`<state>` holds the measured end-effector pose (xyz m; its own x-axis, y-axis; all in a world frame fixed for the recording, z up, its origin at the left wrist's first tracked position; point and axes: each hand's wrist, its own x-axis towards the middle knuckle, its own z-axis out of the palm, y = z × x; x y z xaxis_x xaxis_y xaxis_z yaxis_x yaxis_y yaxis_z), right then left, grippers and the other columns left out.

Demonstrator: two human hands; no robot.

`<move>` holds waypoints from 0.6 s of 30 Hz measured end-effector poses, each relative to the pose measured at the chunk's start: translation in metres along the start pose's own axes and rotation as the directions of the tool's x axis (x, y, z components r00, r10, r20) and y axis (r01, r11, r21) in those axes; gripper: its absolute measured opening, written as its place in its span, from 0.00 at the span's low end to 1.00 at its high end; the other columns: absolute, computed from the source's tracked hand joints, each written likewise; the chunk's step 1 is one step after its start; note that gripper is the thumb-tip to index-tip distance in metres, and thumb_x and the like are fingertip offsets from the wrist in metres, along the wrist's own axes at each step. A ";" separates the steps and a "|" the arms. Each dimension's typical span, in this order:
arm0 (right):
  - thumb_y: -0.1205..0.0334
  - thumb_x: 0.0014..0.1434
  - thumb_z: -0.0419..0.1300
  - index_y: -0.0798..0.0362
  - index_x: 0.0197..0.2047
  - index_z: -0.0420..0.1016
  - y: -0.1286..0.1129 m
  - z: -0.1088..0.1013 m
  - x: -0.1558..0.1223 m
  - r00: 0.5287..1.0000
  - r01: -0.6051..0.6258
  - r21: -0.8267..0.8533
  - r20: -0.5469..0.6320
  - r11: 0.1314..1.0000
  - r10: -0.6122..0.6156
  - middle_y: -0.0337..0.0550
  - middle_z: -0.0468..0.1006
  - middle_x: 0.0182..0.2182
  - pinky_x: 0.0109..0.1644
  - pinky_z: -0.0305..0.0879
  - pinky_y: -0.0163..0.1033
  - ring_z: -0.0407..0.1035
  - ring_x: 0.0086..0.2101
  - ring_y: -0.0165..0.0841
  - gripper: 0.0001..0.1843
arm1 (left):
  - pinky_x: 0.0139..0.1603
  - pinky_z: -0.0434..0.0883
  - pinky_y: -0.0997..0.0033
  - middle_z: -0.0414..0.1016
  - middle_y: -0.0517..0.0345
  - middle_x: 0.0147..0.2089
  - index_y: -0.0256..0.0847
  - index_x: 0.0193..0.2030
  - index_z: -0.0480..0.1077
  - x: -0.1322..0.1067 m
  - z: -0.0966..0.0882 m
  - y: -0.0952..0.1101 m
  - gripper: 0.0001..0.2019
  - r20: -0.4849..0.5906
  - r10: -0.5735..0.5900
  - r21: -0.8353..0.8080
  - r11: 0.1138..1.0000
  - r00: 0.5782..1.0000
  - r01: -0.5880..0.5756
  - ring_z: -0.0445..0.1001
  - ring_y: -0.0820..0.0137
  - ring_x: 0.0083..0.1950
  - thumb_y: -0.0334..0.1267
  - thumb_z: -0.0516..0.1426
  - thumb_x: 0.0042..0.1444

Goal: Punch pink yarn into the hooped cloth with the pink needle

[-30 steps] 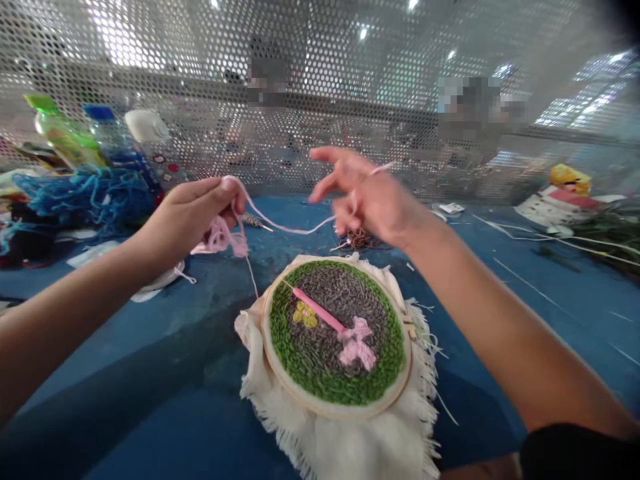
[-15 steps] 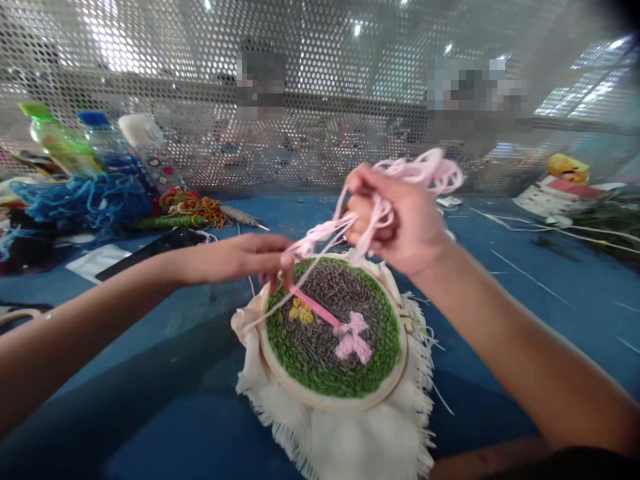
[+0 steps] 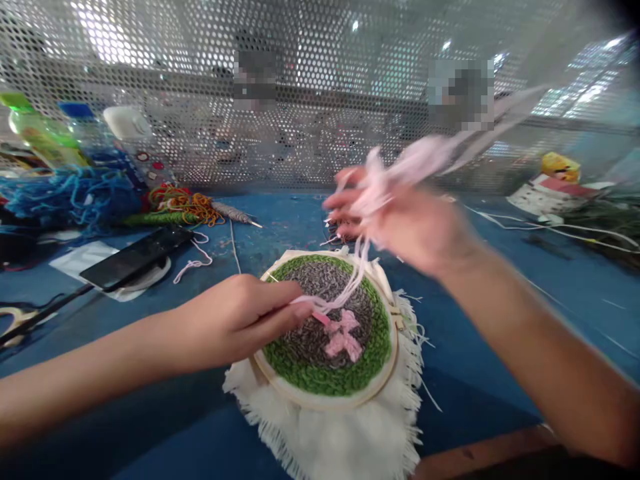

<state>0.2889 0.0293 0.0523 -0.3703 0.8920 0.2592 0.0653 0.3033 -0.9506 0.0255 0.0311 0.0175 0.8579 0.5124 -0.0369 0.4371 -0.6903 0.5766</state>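
An embroidery hoop (image 3: 327, 403) holds white fringed cloth (image 3: 345, 443) worked with green and grey yarn and a pink flower (image 3: 344, 337). My left hand (image 3: 250, 317) is over the hoop's left side, closed on a slim pink tool that looks like a punch needle (image 3: 321, 318). Most of the tool is hidden by my fingers. Pink yarn (image 3: 420, 160) runs from there up to my right hand (image 3: 400, 220), which is raised above the hoop's far right. Its fingers are partly spread and blurred, with the yarn bundle lying across the palm and trailing up to the right.
At the left are a phone (image 3: 137, 257), blue yarn (image 3: 75, 197), orange yarn (image 3: 203, 207) and bottles (image 3: 43, 133). A tape roll (image 3: 13, 323) lies at the left edge. A perforated metal screen (image 3: 300, 147) stands behind the blue table (image 3: 480, 380). White strands and dark green material (image 3: 607, 220) lie right.
My left hand has come lower and nearer, covering the yellow flower and more of the pink tool. My right hand has loosened from a fist, and the yarn now streams up to the right.
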 end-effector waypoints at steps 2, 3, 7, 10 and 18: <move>0.55 0.59 0.56 0.50 0.48 0.66 0.019 0.051 0.001 0.934 -0.124 -0.041 0.333 0.991 0.131 0.45 0.74 0.44 0.45 0.68 0.40 0.69 0.42 0.34 0.14 | 0.21 0.58 0.75 0.64 0.63 0.20 0.42 0.31 0.66 0.004 0.000 0.011 0.17 -0.173 -0.026 0.010 1.000 0.985 0.028 0.62 0.74 0.21 0.49 0.45 0.63; 0.56 0.58 0.59 0.51 0.47 0.66 0.025 0.070 0.001 0.883 -0.167 -0.058 0.435 0.984 0.175 0.45 0.74 0.41 0.41 0.69 0.39 0.69 0.38 0.33 0.15 | 0.20 0.57 0.75 0.65 0.63 0.21 0.42 0.29 0.64 0.005 -0.002 0.012 0.17 -0.255 -0.054 -0.004 0.998 0.965 0.055 0.62 0.74 0.21 0.49 0.45 0.62; 0.58 0.61 0.56 0.53 0.45 0.66 0.031 0.087 0.004 0.934 -0.236 0.071 0.293 0.969 0.206 0.35 0.68 0.25 0.19 0.53 0.29 0.55 0.18 0.22 0.11 | 0.19 0.55 0.77 0.62 0.66 0.21 0.42 0.36 0.65 -0.002 -0.012 -0.002 0.14 -0.311 -0.173 -0.144 0.981 0.935 0.133 0.59 0.76 0.20 0.48 0.47 0.62; 0.65 0.60 0.54 0.55 0.40 0.70 0.033 0.054 0.011 0.976 -0.216 -0.005 -0.010 0.976 0.216 0.34 0.64 0.21 0.17 0.44 0.29 0.50 0.17 0.22 0.06 | 0.21 0.55 0.78 0.61 0.67 0.21 0.41 0.42 0.68 -0.016 -0.028 -0.032 0.13 -0.189 -0.236 -0.036 0.972 0.953 0.233 0.59 0.76 0.22 0.48 0.50 0.60; 0.70 0.52 0.53 0.52 0.29 0.66 0.035 -0.044 0.006 0.852 -0.097 0.240 -0.482 0.966 0.205 0.27 0.49 0.12 0.18 0.35 0.33 0.38 0.13 0.21 0.05 | 0.39 0.62 0.77 0.75 0.63 0.35 0.39 0.43 0.71 -0.083 -0.090 -0.153 0.16 -0.509 -0.549 0.124 0.715 0.663 0.688 0.68 0.72 0.36 0.47 0.49 0.59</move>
<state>0.3293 0.0600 0.0276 0.1442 0.9836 0.1081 -0.1236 0.1263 -0.9843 -0.1372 0.1401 0.0056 0.1917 0.9787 0.0741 0.9362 -0.2050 0.2857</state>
